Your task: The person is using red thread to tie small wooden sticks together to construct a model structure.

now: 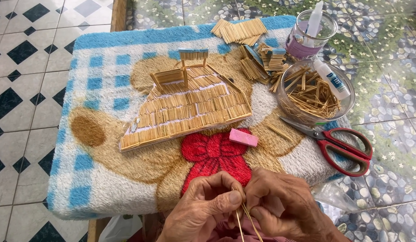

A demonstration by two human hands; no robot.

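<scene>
- Head view: both hands meet at 6 o'clock, low in the picture, over the near edge of a fluffy towel (105, 179) with a bear and a red bow on it.
- The left hand (203, 206) has its fingers curled in, thumb and forefinger pinched shut on thin sticks (244, 219) that run down toward the person.
- The right hand (284, 204) is closed too, its fingertips touching the same sticks just beside the left thumb.
- At 12 o'clock from the hands lies a stick roof (190, 105), flat on the towel, with a small frame standing on its far side.
- A pink block (243, 137) lies just below the roof's near edge, on the bow.
- Red-handled scissors (338, 145) lie at 2 o'clock, jaws slightly parted.
- A clear bowl (285, 101) of loose sticks sits beyond the scissors, with a glue bottle (333, 80) resting across it.
- A jar (308, 36) stands further out at 1 o'clock, with a pile of cut sticks (239, 30) at its 9 o'clock.
</scene>
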